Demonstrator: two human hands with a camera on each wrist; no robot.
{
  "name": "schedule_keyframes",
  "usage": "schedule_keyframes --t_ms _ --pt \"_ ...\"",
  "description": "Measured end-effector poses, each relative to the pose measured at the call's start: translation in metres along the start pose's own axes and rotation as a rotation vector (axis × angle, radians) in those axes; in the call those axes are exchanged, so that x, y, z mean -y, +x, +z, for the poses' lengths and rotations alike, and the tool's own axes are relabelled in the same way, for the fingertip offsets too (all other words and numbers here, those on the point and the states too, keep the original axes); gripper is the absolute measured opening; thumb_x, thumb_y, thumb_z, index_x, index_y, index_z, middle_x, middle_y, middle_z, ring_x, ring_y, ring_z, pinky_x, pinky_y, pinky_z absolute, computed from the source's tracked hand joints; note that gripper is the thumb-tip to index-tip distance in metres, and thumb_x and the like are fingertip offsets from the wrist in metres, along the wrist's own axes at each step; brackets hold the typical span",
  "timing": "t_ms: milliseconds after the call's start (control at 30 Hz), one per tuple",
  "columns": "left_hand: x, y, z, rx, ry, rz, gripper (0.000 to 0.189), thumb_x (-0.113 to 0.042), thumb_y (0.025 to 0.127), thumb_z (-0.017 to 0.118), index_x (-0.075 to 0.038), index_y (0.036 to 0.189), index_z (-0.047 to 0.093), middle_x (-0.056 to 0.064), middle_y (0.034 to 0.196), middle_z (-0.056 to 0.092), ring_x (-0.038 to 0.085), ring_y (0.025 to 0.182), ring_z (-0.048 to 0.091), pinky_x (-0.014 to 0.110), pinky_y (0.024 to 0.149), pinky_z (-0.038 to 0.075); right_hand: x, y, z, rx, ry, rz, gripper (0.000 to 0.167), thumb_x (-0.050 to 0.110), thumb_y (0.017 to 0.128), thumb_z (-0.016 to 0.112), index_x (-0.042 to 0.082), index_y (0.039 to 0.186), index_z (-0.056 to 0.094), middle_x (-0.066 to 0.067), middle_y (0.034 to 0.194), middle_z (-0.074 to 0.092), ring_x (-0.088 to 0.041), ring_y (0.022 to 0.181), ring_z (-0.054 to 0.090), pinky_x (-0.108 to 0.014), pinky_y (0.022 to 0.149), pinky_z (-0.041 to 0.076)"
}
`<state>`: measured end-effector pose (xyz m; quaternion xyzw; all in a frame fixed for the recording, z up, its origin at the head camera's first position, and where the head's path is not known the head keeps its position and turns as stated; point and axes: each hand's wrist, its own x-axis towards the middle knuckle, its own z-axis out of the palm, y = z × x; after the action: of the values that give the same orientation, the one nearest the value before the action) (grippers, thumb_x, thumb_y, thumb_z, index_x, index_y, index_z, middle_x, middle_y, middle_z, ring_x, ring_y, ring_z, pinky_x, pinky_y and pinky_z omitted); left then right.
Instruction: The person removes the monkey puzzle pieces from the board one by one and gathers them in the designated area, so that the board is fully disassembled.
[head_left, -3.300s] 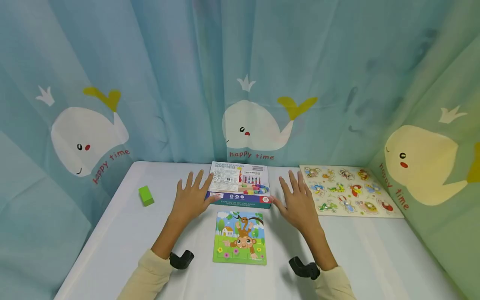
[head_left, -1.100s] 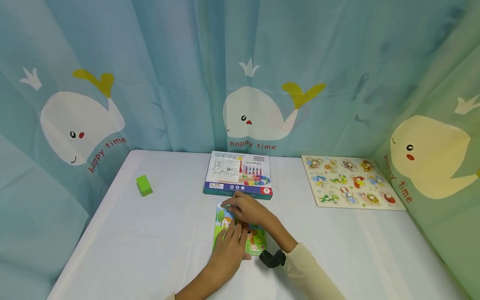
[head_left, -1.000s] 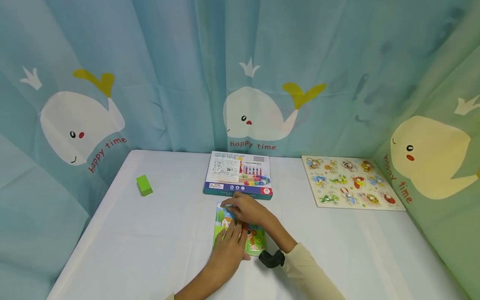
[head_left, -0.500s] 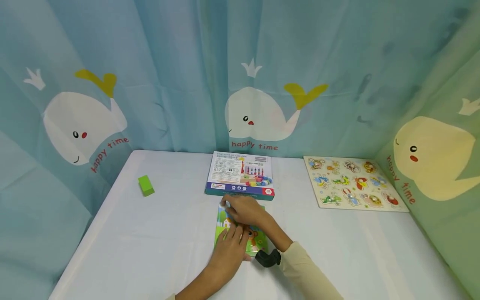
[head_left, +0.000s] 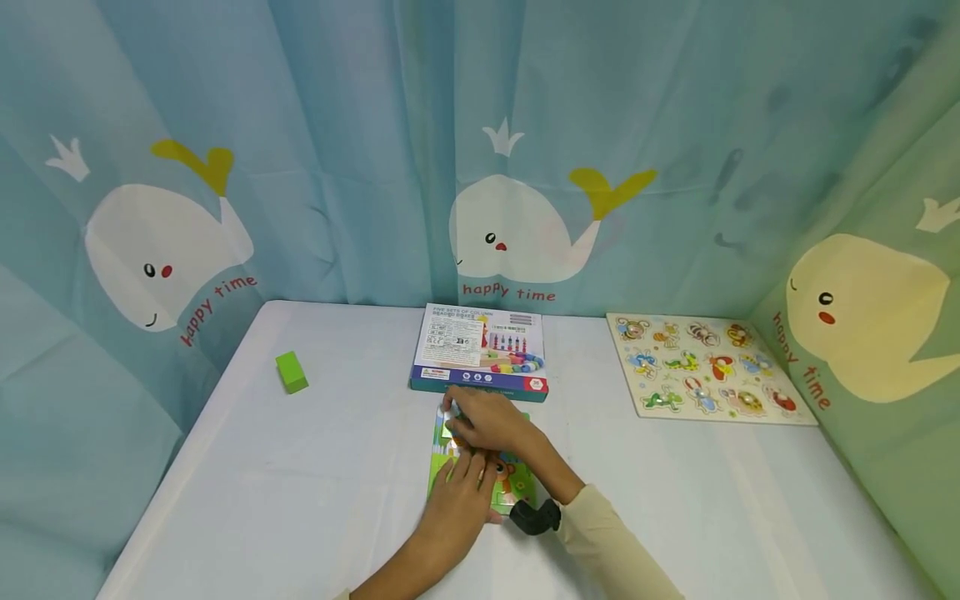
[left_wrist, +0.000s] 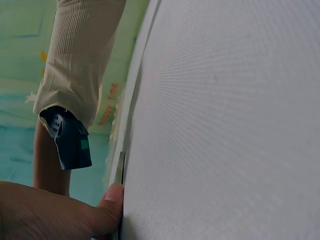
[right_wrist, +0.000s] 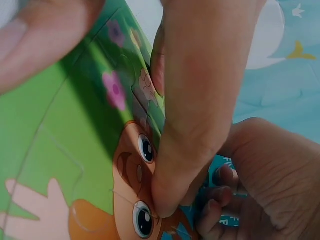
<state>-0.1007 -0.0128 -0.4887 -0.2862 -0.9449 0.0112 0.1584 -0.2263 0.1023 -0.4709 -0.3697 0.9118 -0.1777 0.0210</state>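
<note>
In the head view a square picture puzzle (head_left: 519, 479) with a monkey on green lies on the white table. My left hand (head_left: 453, 510) presses on its lower middle with fingers nearly straight. The right wrist view shows left fingers (right_wrist: 200, 85) on the monkey's face on the puzzle (right_wrist: 55, 135). In the left wrist view the left thumb (left_wrist: 114, 195) lies at the puzzle's edge. My right hand (head_left: 491, 419) reaches over the upper left corner, index finger and thumb curled at a puzzle piece (head_left: 447, 432), which looks tilted. The right palm (right_wrist: 277, 170) hides part of that grip.
Just behind the puzzle lies a flat bead-toy box (head_left: 480, 354). A green block (head_left: 292, 372) sits to the left. At the back right is a wooden peg board (head_left: 708, 367) with insect pieces. A blue curtain (head_left: 360, 150) printed with whales hangs around the table.
From flat on either side of the box, both hands have come onto the puzzle. In the last second the right fingertips shift slightly at the corner, and a piece there tilts. The left hand stays put.
</note>
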Motion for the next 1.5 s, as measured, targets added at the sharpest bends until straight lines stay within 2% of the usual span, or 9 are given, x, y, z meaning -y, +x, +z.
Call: schedule_keyframes --t_ms 333,567,800,967,1067,1167,1300,1367,1500 --pt "0.0 -0.001 0.0 0.015 0.011 0.0 0.075 -0.058 0.079 0.064 -0.005 0.133 0.057 0.013 0.132 0.057 0.027 0.122 0.058 0.038 0.09 0.056 0.003 -0.005 -0.005 0.015 0.078 0.009 0.029 0.026 0.092 0.069 0.011 0.114 0.06 -0.006 0.101 0.055 -0.012 0.076 0.053 -0.023 0.072 0.05" --pt "-0.001 -0.001 -0.003 0.039 -0.006 -0.003 0.076 -0.056 0.081 0.063 -0.004 0.135 0.055 0.013 0.137 0.054 0.027 0.127 0.054 0.039 0.092 0.055 0.003 -0.005 -0.006 0.003 0.079 0.065 0.034 0.028 0.089 0.072 0.011 0.117 0.062 0.0 0.106 0.061 -0.01 0.089 0.058 -0.029 0.087 0.054" --pt "-0.001 -0.001 -0.002 0.049 -0.028 -0.008 0.074 -0.053 0.082 0.063 -0.004 0.136 0.054 0.014 0.137 0.053 0.028 0.126 0.054 0.04 0.093 0.054 0.004 -0.007 -0.011 -0.004 0.072 0.045 0.028 0.028 0.091 0.07 0.01 0.113 0.067 -0.001 0.107 0.062 -0.012 0.091 0.059 -0.03 0.088 0.054" --pt "-0.002 0.0 -0.001 0.044 -0.055 -0.017 0.075 -0.053 0.081 0.065 -0.003 0.136 0.054 0.014 0.136 0.054 0.029 0.126 0.055 0.042 0.092 0.054 0.002 -0.009 -0.015 0.033 0.151 0.021 0.024 0.019 0.095 0.065 0.013 0.118 0.066 -0.001 0.112 0.07 -0.013 0.097 0.063 -0.033 0.093 0.053" --pt "-0.002 0.0 -0.001 0.057 -0.067 -0.021 0.076 -0.053 0.081 0.064 -0.003 0.137 0.053 0.014 0.138 0.053 0.031 0.128 0.053 0.043 0.093 0.054 0.0 -0.01 -0.016 0.039 0.233 0.029 0.025 0.014 0.096 0.062 0.013 0.121 0.065 -0.002 0.114 0.071 -0.012 0.092 0.063 -0.03 0.088 0.054" --pt "-0.002 0.001 -0.001 0.076 -0.073 -0.022 0.077 -0.054 0.081 0.063 -0.003 0.137 0.053 0.015 0.141 0.052 0.032 0.131 0.052 0.044 0.093 0.054 -0.004 -0.012 -0.018 -0.009 0.316 0.053 0.023 0.012 0.096 0.062 0.011 0.119 0.066 -0.004 0.106 0.072 -0.009 0.078 0.061 -0.024 0.075 0.053" --pt "-0.001 0.001 -0.002 0.098 -0.068 -0.025 0.075 -0.056 0.081 0.063 -0.005 0.135 0.056 0.015 0.143 0.051 0.031 0.133 0.05 0.043 0.093 0.054 -0.009 -0.018 -0.022 -0.134 0.417 0.102 0.016 0.014 0.093 0.066 0.007 0.108 0.067 -0.004 0.091 0.071 -0.009 0.061 0.055 -0.022 0.058 0.05" --pt "-0.001 0.001 -0.003 0.095 -0.058 -0.027 0.074 -0.057 0.08 0.064 -0.006 0.134 0.058 0.015 0.144 0.051 0.031 0.133 0.05 0.042 0.093 0.054 -0.012 -0.022 -0.026 -0.204 0.454 0.129 0.015 0.014 0.091 0.069 0.007 0.104 0.067 -0.004 0.086 0.07 -0.011 0.061 0.056 -0.023 0.057 0.05" --pt "0.0 0.001 -0.003 0.065 -0.043 -0.03 0.072 -0.057 0.078 0.065 -0.008 0.131 0.061 0.014 0.144 0.052 0.03 0.131 0.052 0.041 0.092 0.054 -0.018 -0.035 -0.036 -0.329 0.528 0.179 0.013 0.014 0.089 0.071 0.006 0.099 0.068 -0.007 0.083 0.071 -0.017 0.072 0.066 -0.028 0.065 0.054"
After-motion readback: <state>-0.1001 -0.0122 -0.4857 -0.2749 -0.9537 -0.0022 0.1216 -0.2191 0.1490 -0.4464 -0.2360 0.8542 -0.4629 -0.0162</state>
